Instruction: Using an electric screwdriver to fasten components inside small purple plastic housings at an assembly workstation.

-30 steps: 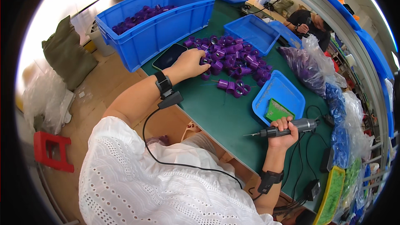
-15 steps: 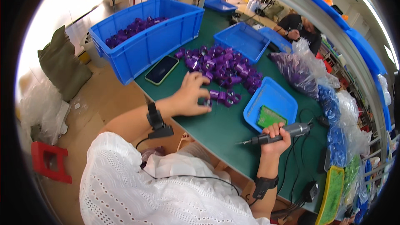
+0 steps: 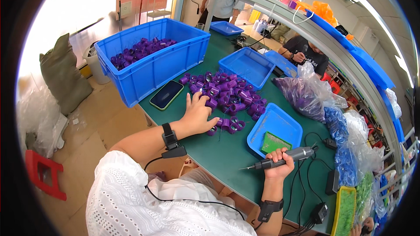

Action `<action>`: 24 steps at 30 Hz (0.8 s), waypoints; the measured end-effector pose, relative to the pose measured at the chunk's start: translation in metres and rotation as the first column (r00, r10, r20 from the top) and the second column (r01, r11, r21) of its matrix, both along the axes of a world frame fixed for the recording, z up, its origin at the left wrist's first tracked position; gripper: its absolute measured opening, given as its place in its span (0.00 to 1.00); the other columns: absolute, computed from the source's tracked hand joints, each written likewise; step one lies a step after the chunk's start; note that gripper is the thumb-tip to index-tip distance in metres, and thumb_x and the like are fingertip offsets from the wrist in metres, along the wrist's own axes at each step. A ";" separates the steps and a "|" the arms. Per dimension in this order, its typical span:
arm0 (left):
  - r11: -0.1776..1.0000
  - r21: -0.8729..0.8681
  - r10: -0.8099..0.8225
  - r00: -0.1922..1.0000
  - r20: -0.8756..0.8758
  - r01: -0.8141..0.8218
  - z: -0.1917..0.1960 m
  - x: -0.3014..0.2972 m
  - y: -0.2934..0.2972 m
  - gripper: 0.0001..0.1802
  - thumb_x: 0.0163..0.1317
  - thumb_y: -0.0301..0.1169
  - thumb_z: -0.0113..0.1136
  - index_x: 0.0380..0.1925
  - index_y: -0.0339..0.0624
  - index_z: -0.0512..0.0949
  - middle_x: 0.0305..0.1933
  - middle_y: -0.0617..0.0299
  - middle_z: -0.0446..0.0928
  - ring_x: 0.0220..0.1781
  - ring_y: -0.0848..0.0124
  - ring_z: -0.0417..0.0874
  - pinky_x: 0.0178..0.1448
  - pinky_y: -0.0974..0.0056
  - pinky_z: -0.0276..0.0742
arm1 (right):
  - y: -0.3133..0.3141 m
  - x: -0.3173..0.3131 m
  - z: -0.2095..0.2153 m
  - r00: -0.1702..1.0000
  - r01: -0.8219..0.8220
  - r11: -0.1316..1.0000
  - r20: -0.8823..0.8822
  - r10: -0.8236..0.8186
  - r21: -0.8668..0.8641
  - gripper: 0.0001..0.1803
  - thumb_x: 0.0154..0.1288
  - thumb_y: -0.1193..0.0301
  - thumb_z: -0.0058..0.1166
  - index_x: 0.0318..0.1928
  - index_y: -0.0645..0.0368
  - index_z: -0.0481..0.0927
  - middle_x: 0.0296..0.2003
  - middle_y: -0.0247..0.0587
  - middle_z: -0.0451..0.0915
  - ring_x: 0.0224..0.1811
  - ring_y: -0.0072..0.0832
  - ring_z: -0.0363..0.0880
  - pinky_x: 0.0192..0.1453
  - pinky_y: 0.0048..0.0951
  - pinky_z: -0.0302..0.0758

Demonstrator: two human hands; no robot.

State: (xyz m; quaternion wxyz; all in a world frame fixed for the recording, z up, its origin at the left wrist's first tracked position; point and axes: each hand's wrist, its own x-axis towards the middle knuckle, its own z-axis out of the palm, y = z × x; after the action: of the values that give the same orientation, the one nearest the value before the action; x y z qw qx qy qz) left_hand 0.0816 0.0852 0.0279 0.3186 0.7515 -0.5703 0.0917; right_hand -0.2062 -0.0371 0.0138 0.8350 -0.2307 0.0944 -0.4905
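Left hand [image 3: 199, 116] spread flat on purple caps [image 3: 227, 96] — nearest pair just beyond fingertips; right hand [image 3: 279, 166] fisted round electric screwdriver [image 3: 284, 157], well apart from caps.

1. The left hand [image 3: 197, 116] has drawn back from the middle of the purple parts pile [image 3: 223, 96] to its near edge, at frame centre.
2. The left hand now lies spread over the nearest parts, beside the phone [image 3: 166, 95].
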 end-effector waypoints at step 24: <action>0.983 0.175 -0.059 0.997 0.057 0.048 0.014 0.011 -0.013 0.13 0.42 0.37 0.69 0.25 0.43 0.79 0.60 0.48 0.62 0.69 0.46 0.48 0.66 0.29 0.32 | -0.004 0.000 0.000 1.000 -0.006 1.000 0.006 0.006 0.003 0.06 0.50 0.73 0.48 0.32 0.56 0.72 0.19 0.32 0.65 0.20 0.25 0.65 0.35 0.31 0.68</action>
State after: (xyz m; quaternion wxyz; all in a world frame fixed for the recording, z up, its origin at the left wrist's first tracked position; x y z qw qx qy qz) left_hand 0.0926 0.0727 0.0422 0.2364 0.7576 -0.6058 0.0564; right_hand -0.2060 -0.0409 0.0137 0.8371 -0.2282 0.0920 -0.4887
